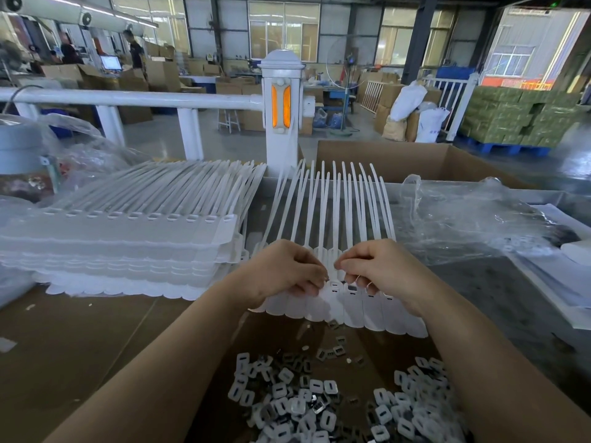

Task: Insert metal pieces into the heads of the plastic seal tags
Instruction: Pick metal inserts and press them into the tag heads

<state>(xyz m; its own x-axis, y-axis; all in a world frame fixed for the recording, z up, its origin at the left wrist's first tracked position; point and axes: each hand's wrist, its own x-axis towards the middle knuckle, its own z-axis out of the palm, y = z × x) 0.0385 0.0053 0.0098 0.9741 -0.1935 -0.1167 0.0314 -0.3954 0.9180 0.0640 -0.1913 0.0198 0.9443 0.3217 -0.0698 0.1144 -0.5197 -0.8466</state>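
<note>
At the centre of the frame the person is working on a joined strip of white translucent plastic seal tags (339,302), which is lying flat on the brown cardboard-covered counter (80,340) with its long thin tails fanning toward the upper middle of the frame. The left hand (284,273) is curling its fingers down onto the heads of the tags on the left part of the strip, pinning them, while the right hand (377,266) is bunching its fingertips over a head near the middle, apparently pinching a small piece there; the piece itself is too hidden to confirm. The step in hand looks like the seating of one insert into a tag head. Several heads just below the right hand are showing dark slots, some seemingly filled already. At the lower centre and lower right of the frame a loose heap of small grey-and-white slotted metal pieces (319,401) is lying near the forearms. A tall stack of further white tag strips (128,251) is waiting at the left. The next move probably calls for picking a fresh piece from the heap and aligning it squarely with the neighbouring open head.
</note>
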